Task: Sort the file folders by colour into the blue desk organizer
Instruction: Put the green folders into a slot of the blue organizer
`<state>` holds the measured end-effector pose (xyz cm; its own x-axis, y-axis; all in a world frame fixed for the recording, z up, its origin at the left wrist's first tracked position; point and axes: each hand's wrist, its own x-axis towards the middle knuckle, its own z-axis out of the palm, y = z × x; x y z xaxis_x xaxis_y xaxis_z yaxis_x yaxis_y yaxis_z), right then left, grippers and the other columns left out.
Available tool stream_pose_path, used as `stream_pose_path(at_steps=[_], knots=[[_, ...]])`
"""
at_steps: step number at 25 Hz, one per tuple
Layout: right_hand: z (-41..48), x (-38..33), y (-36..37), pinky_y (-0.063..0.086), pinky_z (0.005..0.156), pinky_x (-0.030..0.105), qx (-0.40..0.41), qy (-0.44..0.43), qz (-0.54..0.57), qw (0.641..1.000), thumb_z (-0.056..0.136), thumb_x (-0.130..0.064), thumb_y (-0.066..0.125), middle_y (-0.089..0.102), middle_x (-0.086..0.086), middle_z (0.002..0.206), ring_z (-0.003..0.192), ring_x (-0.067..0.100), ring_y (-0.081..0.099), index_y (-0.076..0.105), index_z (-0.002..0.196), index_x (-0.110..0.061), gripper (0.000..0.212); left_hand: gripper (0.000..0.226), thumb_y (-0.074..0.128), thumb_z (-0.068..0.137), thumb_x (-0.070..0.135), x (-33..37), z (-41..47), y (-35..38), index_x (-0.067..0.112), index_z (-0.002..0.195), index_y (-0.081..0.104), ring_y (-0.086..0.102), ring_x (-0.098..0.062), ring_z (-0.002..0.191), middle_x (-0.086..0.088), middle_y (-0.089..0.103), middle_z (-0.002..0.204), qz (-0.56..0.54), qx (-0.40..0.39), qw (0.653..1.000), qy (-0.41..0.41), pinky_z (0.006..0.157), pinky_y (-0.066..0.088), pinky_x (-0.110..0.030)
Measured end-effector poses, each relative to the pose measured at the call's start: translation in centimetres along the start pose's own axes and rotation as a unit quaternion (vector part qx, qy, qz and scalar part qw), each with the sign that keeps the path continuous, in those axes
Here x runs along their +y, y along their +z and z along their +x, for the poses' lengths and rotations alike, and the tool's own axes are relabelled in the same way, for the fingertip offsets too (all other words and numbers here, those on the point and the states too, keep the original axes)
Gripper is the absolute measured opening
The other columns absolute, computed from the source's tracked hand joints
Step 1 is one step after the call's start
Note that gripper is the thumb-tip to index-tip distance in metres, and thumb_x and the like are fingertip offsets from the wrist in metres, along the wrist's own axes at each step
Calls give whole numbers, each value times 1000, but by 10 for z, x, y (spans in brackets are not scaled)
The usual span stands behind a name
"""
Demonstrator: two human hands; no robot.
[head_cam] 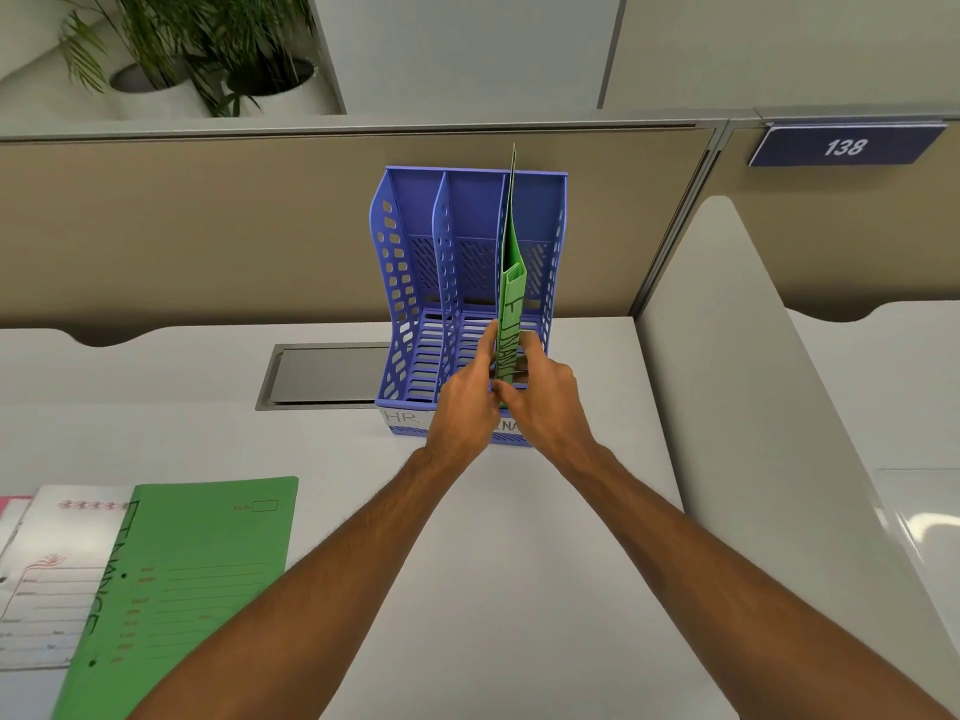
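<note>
The blue desk organizer (410, 283) with three slots stands at the back of the white desk, against the partition. A green folder (511, 298) marked FINANCE stands upright on its edge, at the divider between the middle and right slots. My left hand (465, 402) and my right hand (545, 397) pinch its near end from either side. A second green FINANCE folder (192, 579) lies flat at the desk's near left, on top of a white folder (57, 574) and a pink one (13, 506). The left slot carries an HR label (402, 418).
A grey cable hatch (322, 374) is set in the desk left of the organizer. A white divider panel (737, 381) rises on the right, with a clear sheet (919, 522) beyond it. Potted plants (208, 59) stand behind the partition. A sign (844, 146) reads 138.
</note>
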<state>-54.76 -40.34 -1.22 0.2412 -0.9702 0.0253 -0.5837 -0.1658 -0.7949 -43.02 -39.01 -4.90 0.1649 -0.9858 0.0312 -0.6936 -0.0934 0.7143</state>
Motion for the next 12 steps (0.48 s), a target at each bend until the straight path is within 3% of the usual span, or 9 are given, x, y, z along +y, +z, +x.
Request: stream_pose_path(at_steps=[7,9,12], knots=[[0,3,0,53,95,38,-9,4,-2,1000,91,-15,69,64,5,130,113,24,65,38,146,-18,64,89,66,90,6,2,-1,-1,33,154,11,65,-17,105,-6,61,130,-55,-25,998,-9,81,58,-37],[-1,5,-2,53,94,38,-10,13,-1,1000,91,-15,70,63,6,131,112,24,65,37,147,-17,65,88,66,90,7,4,-1,1,34,153,11,63,-15,104,-6,60,131,-63,-33,997,-13,83,59,-41],[-3,10,-4,55,92,39,0,9,-3,1000,90,-14,70,64,6,129,109,24,66,38,146,-17,64,84,70,88,20,0,-2,-1,29,153,18,61,-19,113,-4,58,135,16,-48,999,-11,88,56,-44]])
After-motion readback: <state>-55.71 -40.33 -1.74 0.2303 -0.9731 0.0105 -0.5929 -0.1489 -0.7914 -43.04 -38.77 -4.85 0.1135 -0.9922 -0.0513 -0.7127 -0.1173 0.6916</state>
